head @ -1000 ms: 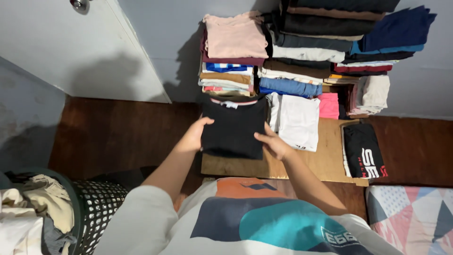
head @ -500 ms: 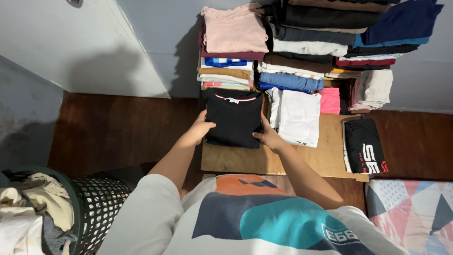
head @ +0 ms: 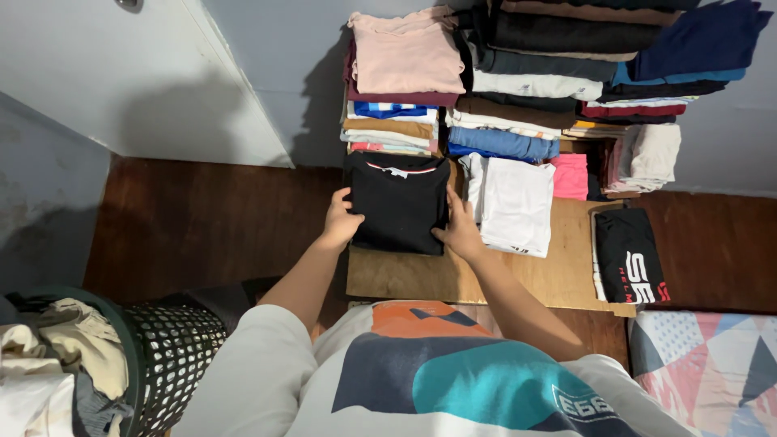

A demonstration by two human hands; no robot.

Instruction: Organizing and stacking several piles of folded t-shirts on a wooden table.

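Both hands, left hand (head: 340,222) and right hand (head: 460,232), clamp my folded black shirt (head: 398,202) by its sides, keeping the fold square against the white shirt (head: 511,202) beside it.

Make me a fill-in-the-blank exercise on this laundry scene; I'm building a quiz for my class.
1. Both hands, left hand and right hand, grip a folded ____ shirt.
2. That shirt lies on a ____ board.
3. Right of it lies a folded ____ shirt.
4. The laundry basket stands at the person's ____ side.

Missing words: black; wooden; white; left
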